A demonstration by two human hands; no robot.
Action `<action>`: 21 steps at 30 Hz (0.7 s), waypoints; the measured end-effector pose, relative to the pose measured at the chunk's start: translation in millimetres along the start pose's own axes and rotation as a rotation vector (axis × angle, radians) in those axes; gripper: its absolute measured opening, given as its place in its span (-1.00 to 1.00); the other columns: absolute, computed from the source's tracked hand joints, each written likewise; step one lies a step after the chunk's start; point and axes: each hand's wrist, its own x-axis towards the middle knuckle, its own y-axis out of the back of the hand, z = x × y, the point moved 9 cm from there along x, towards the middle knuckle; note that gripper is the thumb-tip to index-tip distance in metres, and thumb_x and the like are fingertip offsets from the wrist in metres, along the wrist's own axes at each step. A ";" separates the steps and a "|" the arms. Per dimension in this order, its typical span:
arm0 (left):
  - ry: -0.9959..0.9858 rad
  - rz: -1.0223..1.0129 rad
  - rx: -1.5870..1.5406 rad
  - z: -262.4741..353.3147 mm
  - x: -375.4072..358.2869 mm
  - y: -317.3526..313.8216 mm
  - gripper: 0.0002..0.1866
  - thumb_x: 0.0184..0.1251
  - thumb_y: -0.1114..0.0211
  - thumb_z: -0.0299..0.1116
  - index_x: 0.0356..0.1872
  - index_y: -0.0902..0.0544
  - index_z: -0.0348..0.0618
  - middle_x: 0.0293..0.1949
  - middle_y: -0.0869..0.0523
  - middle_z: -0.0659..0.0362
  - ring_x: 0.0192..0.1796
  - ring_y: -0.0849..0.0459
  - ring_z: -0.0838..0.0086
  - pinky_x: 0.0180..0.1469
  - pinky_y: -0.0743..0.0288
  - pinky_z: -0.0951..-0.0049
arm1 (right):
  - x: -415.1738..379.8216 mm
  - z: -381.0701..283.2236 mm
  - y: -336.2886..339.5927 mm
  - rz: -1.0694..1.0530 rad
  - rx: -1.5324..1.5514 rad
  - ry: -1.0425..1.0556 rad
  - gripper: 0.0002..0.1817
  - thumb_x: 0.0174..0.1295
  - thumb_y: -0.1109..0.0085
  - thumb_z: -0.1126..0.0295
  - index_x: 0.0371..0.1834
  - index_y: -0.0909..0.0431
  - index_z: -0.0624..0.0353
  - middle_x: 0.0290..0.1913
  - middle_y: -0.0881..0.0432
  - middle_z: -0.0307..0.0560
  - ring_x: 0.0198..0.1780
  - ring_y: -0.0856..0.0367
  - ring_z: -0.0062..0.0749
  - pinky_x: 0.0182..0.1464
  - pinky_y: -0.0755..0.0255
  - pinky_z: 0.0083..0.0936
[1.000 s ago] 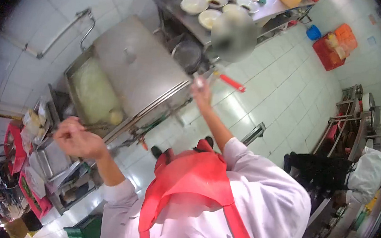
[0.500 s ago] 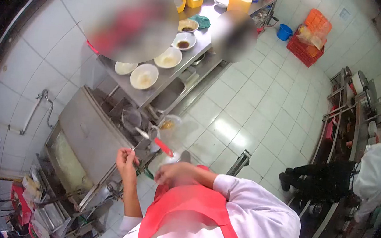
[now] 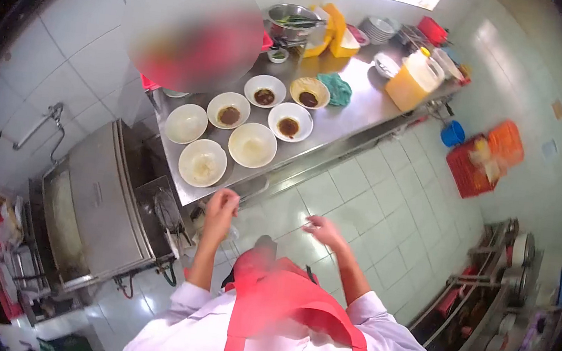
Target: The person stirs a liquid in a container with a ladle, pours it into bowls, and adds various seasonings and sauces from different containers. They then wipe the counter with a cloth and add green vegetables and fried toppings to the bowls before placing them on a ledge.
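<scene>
My left hand [image 3: 222, 205] is in front of the steel table's near edge, just below a white bowl [image 3: 202, 164]. Its fingers are curled together, and anything between them is too small to make out. To the right, over the tiled floor, my right hand [image 3: 324, 230] points leftward with its fingers somewhat apart and nothing visible in them. Several white bowls stand on the steel table [image 3: 341, 130]; some, like the bowl [image 3: 288, 122] near the middle, hold dark sauce, while another bowl [image 3: 252, 145] looks pale inside. A green cloth [image 3: 335, 89] lies beside them.
A jug of yellow liquid [image 3: 415, 80], stacked plates [image 3: 378, 30] and a metal pot [image 3: 290, 22] are farther back. The steel appliance [image 3: 102, 193] is at left. A blue bucket [image 3: 453, 133] and red crate [image 3: 470, 171] are on the floor, with shelving [image 3: 465, 293] at right.
The view has turned toward the table, showing more bowls. My hands have moved farther apart, and my right hand has gone right and forward. The red-handled item no longer shows.
</scene>
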 end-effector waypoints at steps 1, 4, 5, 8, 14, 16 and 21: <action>-0.006 -0.075 0.060 6.1 7.9 -23.3 -0.90 0.32 -0.19 -0.40 -0.32 -0.51 -0.22 -0.51 -0.51 0.28 -0.49 -0.48 0.63 -0.44 -0.38 0.59 | 26.3 37.1 32.4 0.100 0.039 -0.045 -0.38 0.07 -0.38 0.07 0.15 -0.53 0.20 0.11 -0.57 0.12 0.17 -0.50 -0.13 0.18 -0.40 -0.29; 0.003 -0.141 0.180 13.5 19.8 -56.7 -0.84 0.33 -0.20 -0.35 -0.31 -0.52 -0.24 -0.48 -0.54 0.27 -0.47 -0.50 0.63 -0.43 -0.39 0.59 | 77.4 38.4 159.4 0.296 -0.233 -0.003 -0.22 -0.05 -0.44 -0.04 0.20 -0.46 0.17 0.26 -0.38 0.22 0.30 -0.33 -0.02 0.35 -0.23 -0.21; 0.021 -0.157 0.226 11.5 19.9 -67.2 -0.82 0.34 -0.21 -0.32 -0.31 -0.52 -0.25 -0.47 -0.56 0.26 -0.46 -0.52 0.63 -0.43 -0.40 0.59 | 92.0 29.3 207.6 0.386 -0.279 0.009 -0.18 -0.07 -0.45 -0.03 0.24 -0.41 0.18 0.22 -0.40 0.23 0.31 -0.31 0.05 0.35 -0.22 -0.17; 0.071 0.000 0.330 -11.7 14.0 -57.6 -0.81 0.33 -0.22 -0.31 -0.30 -0.55 -0.24 -0.44 -0.59 0.24 -0.45 -0.53 0.64 -0.45 -0.42 0.57 | 144.0 -13.6 368.2 0.626 -0.538 0.106 -0.01 -0.13 -0.43 -0.10 0.30 -0.28 0.33 0.23 -0.36 0.34 0.29 -0.30 0.16 0.30 -0.22 -0.08; 0.248 0.648 -0.120 -124.9 -77.8 -12.8 -0.83 0.33 -0.20 -0.31 -0.37 -0.53 -0.19 -0.59 -0.49 0.28 -0.55 -0.49 0.59 -0.46 -0.41 0.55 | 221.0 -53.8 643.8 1.191 -1.003 -0.232 0.02 -0.05 -0.20 -0.19 0.39 -0.13 0.28 0.34 -0.23 0.39 0.40 -0.13 0.25 0.34 -0.14 0.07; 0.370 0.838 -0.168 -198.1 -144.1 -17.0 -0.85 0.30 -0.19 -0.31 -0.38 -0.53 -0.16 -0.60 -0.50 0.26 -0.57 -0.50 0.56 -0.45 -0.44 0.52 | 266.4 -41.0 702.7 1.066 -1.023 -0.303 0.02 -0.03 -0.15 -0.26 0.37 -0.16 0.29 0.37 -0.22 0.35 0.46 -0.08 0.11 0.38 -0.15 -0.10; 0.653 0.510 0.697 -382.7 -343.1 -133.8 -0.57 0.20 -0.07 -0.04 -0.52 -0.63 -0.24 -0.54 -0.66 0.01 -0.52 -0.61 0.20 -0.37 -0.50 0.18 | 385.2 16.4 773.2 0.689 -0.939 -0.200 -0.30 0.11 -0.05 -0.14 0.13 -0.35 0.22 0.12 -0.42 0.03 0.19 -0.36 -0.26 0.18 -0.29 -0.30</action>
